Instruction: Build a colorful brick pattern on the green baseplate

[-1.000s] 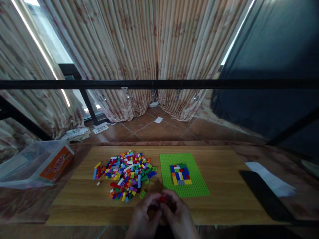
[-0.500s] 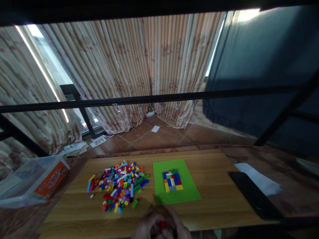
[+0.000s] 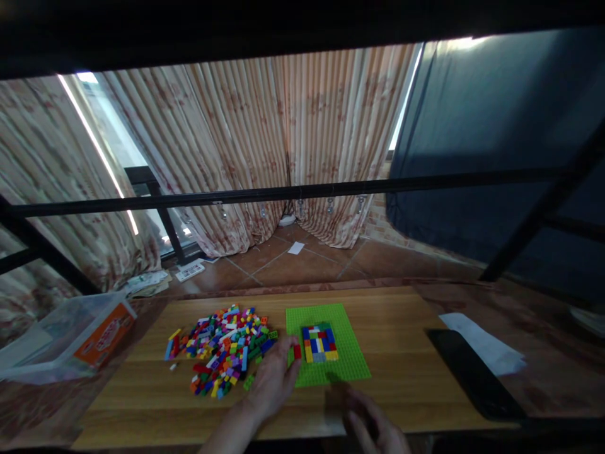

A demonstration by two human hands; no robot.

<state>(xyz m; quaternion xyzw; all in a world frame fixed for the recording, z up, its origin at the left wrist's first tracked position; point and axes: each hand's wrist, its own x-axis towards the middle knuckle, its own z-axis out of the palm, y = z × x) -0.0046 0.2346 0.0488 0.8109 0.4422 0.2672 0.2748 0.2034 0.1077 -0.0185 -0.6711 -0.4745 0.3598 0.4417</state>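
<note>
My left hand (image 3: pixel 275 378) reaches forward over the wooden table (image 3: pixel 401 353) and pinches a small red brick (image 3: pixel 297 352) at the left side of the green baseplate (image 3: pixel 350 359). A patch of joined coloured bricks (image 3: pixel 319 343) sits in the middle of that plate. My right hand (image 3: pixel 373 422) hovers low near the table's front edge, blurred, with fingers loosely spread and nothing in them. A heap of loose coloured bricks (image 3: pixel 222 350) lies left of the plate, just beyond my left hand.
A clear plastic box with an orange label (image 3: pixel 70 337) stands at the far left. A black flat object (image 3: pixel 472 372) and a white sheet (image 3: pixel 482 343) lie on the right. A black frame bar (image 3: pixel 331 189) crosses the view in front of curtains.
My hands were together at the front edge around the red brick. Now the left hand has carried it forward to the baseplate, and the right hand has let go and stayed back.
</note>
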